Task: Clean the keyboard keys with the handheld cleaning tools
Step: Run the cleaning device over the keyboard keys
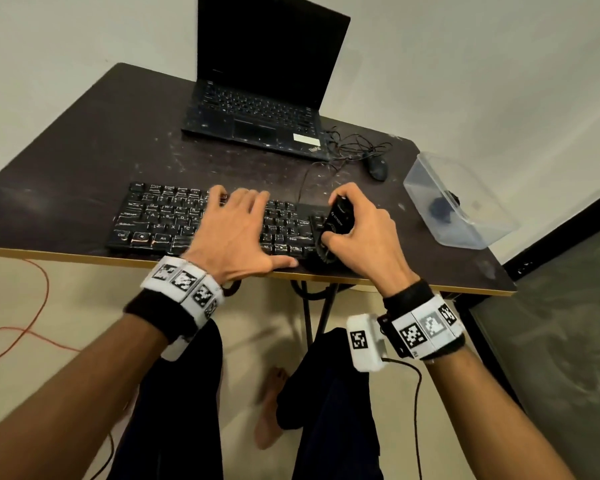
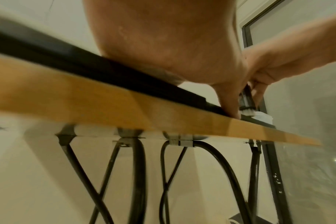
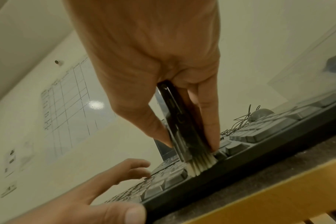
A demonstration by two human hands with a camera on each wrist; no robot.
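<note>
A black keyboard point(image 1: 160, 220) lies near the front edge of the dark table point(image 1: 84, 150). My left hand point(image 1: 236, 230) lies flat on its middle keys with fingers spread, the thumb along the keyboard's front edge. My right hand point(image 1: 361, 230) grips a black cleaning brush point(image 1: 338, 218) upright at the keyboard's right end. In the right wrist view the brush point(image 3: 178, 121) has pale bristles point(image 3: 199, 165) pressed onto the front row of the keyboard point(image 3: 259, 133), pinched between thumb and fingers. The left wrist view shows my left hand point(image 2: 182, 53) resting on the keyboard point(image 2: 105, 72).
An open black laptop point(image 1: 264, 105) stands at the back of the table. A black mouse point(image 1: 377, 168) with a tangled cable lies right of it. A clear plastic box point(image 1: 458, 199) holding a dark object sits at the table's right edge. Metal legs point(image 2: 136, 174) cross under the table.
</note>
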